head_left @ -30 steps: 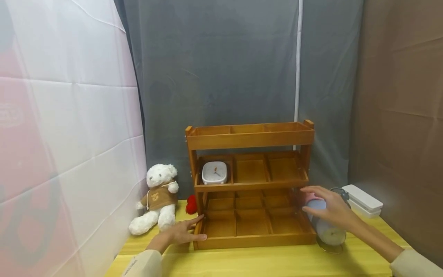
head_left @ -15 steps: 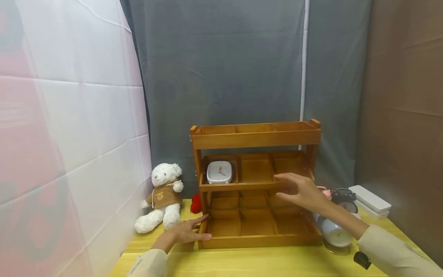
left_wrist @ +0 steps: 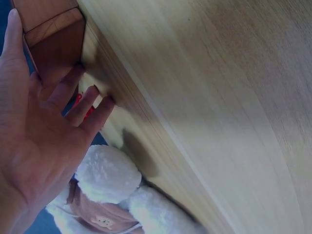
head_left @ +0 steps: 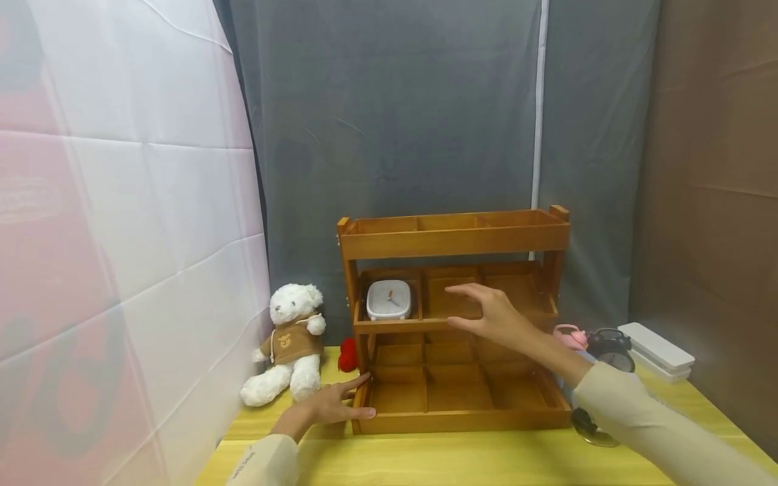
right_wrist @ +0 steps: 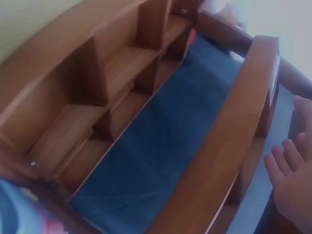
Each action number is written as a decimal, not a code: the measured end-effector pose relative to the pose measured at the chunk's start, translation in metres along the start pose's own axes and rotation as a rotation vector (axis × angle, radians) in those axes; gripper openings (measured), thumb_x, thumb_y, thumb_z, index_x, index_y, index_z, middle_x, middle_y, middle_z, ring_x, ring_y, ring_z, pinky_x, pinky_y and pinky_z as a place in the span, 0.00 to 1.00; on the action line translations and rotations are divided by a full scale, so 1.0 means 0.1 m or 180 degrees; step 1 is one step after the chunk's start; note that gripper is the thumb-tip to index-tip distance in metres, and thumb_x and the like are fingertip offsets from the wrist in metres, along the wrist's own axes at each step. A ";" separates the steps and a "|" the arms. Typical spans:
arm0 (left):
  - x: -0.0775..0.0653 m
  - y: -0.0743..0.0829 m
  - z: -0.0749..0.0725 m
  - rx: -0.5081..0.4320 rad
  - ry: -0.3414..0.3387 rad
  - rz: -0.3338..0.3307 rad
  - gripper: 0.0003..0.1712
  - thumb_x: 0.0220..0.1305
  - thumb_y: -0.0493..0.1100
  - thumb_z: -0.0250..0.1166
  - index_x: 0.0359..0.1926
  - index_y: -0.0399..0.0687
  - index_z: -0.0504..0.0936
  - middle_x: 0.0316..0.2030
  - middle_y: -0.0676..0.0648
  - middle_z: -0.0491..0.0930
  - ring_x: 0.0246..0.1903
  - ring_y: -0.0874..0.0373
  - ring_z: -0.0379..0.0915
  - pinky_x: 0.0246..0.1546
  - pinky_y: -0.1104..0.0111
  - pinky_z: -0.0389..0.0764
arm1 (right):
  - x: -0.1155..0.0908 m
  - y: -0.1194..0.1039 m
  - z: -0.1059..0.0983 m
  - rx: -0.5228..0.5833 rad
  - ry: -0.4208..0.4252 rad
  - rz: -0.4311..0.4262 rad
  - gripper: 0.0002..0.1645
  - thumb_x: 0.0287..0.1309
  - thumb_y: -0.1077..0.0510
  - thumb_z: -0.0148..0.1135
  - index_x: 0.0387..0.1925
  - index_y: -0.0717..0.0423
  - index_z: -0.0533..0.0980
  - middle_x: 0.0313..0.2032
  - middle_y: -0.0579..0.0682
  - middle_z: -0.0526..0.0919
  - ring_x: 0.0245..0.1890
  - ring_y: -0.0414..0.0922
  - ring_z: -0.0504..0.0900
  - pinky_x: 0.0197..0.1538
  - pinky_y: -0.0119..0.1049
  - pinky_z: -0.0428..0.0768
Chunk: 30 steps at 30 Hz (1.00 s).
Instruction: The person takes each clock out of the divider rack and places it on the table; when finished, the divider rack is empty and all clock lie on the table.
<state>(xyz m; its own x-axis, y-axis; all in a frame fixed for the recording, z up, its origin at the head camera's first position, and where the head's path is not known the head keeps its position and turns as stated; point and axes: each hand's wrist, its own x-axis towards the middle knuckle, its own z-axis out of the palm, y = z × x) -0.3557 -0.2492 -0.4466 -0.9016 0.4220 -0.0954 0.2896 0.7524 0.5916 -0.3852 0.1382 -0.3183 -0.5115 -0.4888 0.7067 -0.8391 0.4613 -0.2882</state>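
A brown wooden three-tier shelf (head_left: 456,241) with divided compartments stands on the table in the head view. My left hand (head_left: 325,405) touches the lower left corner of the shelf, thumb by the bottom front board and fingers along the side. In the left wrist view, the left hand's fingers are extended beside the wood. My right hand (head_left: 495,317) hovers before the middle tier, thumb and fingers apart with nothing between them. Its fingertips point left toward a white alarm clock (head_left: 389,299), which sits in the middle tier's left compartment.
Left of the shelf sits a white teddy bear (head_left: 294,341) in a brown hoodie, with a red object (head_left: 348,356) behind. To the right are a pink clock (head_left: 570,336), a black twin-bell clock (head_left: 612,349) and a white box (head_left: 656,349). My right sleeve partly covers other items there.
My right hand has moved left, from beside the items right of the shelf to in front of the middle tier. The left hand keeps its place at the shelf corner.
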 end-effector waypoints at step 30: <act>-0.01 0.04 -0.01 -0.0120 -0.0052 0.0002 0.55 0.62 0.66 0.72 0.81 0.52 0.59 0.72 0.31 0.67 0.67 0.33 0.71 0.65 0.38 0.71 | 0.97 -0.11 0.74 -0.0144 -0.0656 0.0270 0.40 0.63 0.48 0.75 0.69 0.64 0.74 0.67 0.61 0.77 0.65 0.57 0.78 0.65 0.49 0.78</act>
<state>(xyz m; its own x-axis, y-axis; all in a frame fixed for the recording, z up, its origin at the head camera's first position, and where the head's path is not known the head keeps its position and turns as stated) -0.3541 -0.2465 -0.4434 -0.8960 0.4308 -0.1079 0.2775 0.7328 0.6213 -0.4395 0.0307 -0.2946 -0.6109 -0.5857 0.5328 -0.7846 0.5378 -0.3084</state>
